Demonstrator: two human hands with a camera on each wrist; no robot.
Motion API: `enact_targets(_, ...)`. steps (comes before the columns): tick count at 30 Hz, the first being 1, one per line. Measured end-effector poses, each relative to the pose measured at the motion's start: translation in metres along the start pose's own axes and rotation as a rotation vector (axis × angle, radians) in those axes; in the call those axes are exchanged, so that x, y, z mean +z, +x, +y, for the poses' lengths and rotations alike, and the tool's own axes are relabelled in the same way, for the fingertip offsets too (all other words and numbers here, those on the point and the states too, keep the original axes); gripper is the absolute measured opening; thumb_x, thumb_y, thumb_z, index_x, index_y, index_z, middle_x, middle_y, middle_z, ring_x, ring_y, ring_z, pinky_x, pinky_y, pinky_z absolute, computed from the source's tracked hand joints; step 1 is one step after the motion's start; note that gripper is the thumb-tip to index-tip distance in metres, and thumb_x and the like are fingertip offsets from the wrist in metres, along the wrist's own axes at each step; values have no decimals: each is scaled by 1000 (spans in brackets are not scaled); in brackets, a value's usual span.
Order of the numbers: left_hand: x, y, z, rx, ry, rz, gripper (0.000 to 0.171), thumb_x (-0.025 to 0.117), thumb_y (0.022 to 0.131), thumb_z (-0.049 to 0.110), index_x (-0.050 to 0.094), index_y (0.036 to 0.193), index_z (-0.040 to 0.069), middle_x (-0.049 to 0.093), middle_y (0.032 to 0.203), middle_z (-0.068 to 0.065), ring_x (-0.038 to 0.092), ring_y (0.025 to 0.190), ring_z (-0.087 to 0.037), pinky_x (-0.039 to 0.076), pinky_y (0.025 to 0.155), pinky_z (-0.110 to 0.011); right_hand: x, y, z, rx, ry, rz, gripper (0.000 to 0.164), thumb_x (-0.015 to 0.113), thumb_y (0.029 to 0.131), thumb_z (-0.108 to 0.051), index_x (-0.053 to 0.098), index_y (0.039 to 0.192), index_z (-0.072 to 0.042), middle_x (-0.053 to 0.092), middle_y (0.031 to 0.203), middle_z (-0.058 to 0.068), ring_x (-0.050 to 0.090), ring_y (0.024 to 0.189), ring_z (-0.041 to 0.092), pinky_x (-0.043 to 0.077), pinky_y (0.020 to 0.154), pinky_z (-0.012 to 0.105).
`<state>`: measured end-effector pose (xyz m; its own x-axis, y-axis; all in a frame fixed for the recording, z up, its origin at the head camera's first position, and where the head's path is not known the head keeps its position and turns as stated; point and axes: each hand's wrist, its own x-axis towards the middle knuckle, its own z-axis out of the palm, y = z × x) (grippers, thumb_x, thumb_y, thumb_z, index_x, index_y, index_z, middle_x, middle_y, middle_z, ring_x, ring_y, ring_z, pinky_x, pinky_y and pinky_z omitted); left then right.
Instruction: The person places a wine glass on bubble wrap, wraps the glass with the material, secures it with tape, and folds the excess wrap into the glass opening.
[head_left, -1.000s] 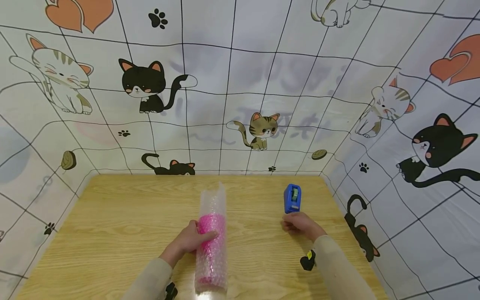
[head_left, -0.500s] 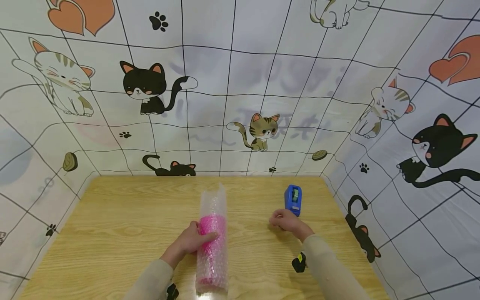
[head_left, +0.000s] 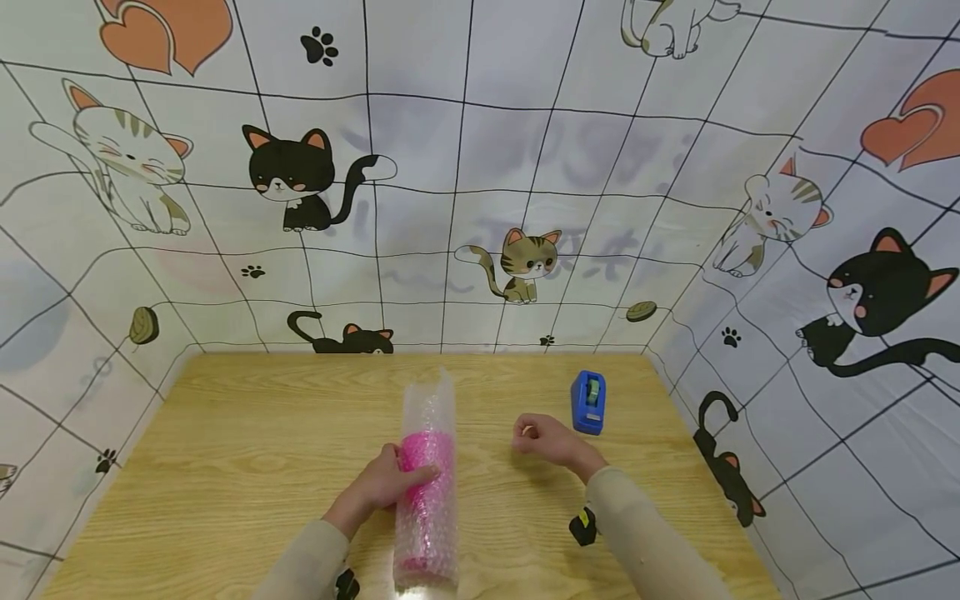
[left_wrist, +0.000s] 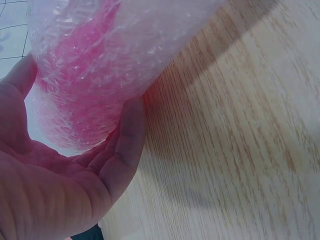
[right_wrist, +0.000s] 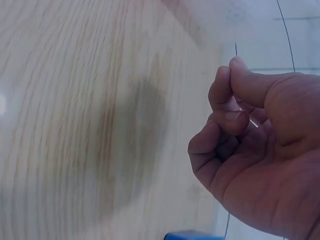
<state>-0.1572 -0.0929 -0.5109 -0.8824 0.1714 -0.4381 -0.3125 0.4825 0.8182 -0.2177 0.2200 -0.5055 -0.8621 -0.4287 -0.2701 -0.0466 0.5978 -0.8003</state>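
A roll of clear bubble wrap with something bright pink inside lies lengthwise on the table. My left hand grips it from the left side, thumb across the top. In the left wrist view, fingers curl under the wrapped pink bundle. My right hand is above the table, between the roll and a blue tape dispenser. Thumb and index fingertips meet in a pinch, and the other fingers are curled. Whether something thin and clear sits between them cannot be seen.
The wooden table is bounded at the back and sides by white cloth printed with cats and grid lines. A corner of the blue dispenser shows low in the right wrist view.
My right hand has moved left, from the front of the tape dispenser toward the bubble-wrapped roll. The left hand keeps its grip, and the roll lies as before.
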Motion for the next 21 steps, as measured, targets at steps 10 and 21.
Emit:
enact_targets(10,0,1,0,2,26,9,95,75,80,51,31,135,-14,55,114,-26,63,93,-26,58,74,-41,12,7,-24,-103,-90,-15,10,61,96,-14,60,92,-4,57,78,3,47,69,11,41,65,24)
enact_targets(21,1,1,0,2,25,15,95,74,80,51,32,135,-14,56,113,-26,63,91,-25,58,72,-40,24,11,-43,-176,-175,12,14,60,97,-20,68,97,-9,62,83,-3,51,72,7,45,65,22)
